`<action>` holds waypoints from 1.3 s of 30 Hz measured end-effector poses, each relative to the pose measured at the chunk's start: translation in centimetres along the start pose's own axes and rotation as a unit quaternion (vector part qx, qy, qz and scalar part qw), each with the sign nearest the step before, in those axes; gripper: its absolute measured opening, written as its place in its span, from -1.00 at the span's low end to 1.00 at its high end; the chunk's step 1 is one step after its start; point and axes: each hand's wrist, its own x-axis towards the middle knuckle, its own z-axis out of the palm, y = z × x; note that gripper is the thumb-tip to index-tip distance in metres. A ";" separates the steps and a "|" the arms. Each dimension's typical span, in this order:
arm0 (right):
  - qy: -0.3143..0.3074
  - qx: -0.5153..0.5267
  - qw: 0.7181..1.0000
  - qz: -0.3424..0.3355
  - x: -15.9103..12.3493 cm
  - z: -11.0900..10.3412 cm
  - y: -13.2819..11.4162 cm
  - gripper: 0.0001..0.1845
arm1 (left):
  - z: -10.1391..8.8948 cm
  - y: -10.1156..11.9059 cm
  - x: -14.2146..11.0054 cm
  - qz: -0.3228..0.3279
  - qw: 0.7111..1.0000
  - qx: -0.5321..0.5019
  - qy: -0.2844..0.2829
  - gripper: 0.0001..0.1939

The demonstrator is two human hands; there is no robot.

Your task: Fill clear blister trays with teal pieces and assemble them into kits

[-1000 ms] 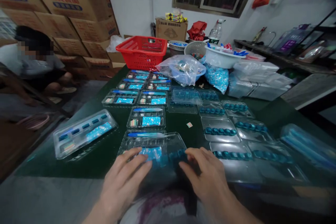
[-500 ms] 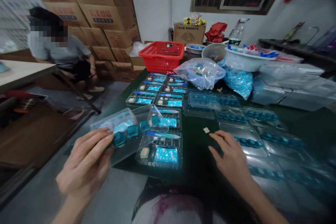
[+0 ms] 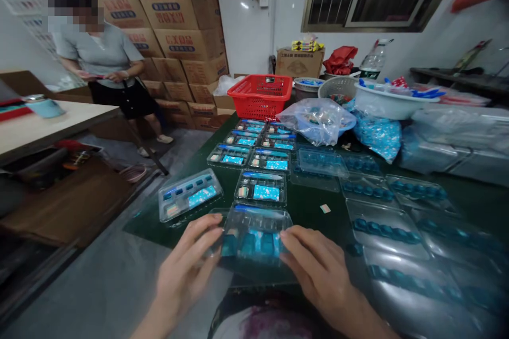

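Note:
My left hand (image 3: 194,257) and my right hand (image 3: 316,259) grip the two sides of a clear plastic lid (image 3: 229,244) with blue square bumps. The lid lies over a clear compartment tray at the near edge of the table, not quite lined up with it on the left. Through the plastic show a blue pen (image 3: 258,211) and a blue patterned packet. To the left sits another filled tray (image 3: 190,195), covered and slanted. A small striped piece (image 3: 325,208) lies loose on the table, right of the trays.
Rows of filled trays (image 3: 260,188) run toward a red basket (image 3: 260,96). On the right lie several clear lids (image 3: 385,222). Behind are a bagged blue bowl (image 3: 318,119), a pale basin (image 3: 393,101) and a blue patterned bag (image 3: 377,135). A person (image 3: 105,53) stands at the left.
My left hand has brought the lid rightward onto the near tray, and my right hand has come in to hold its other side. The slanted tray shows at left. The person has stood up.

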 end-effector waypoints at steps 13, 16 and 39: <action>-0.018 0.129 0.985 0.117 3.0 -0.5 0.0 -0.69 | -0.7 -0.4 0.7 -0.189 0.977 0.016 0.094 -0.69; 0.001 0.134 0.984 0.120 3.8 -0.3 0.3 -0.70 | -0.3 -0.1 1.8 -0.256 0.958 -0.042 0.125 -0.60; -0.179 0.426 0.796 0.391 3.6 1.8 3.0 -0.80 | -0.2 0.2 3.6 0.091 0.932 0.277 -0.216 -0.24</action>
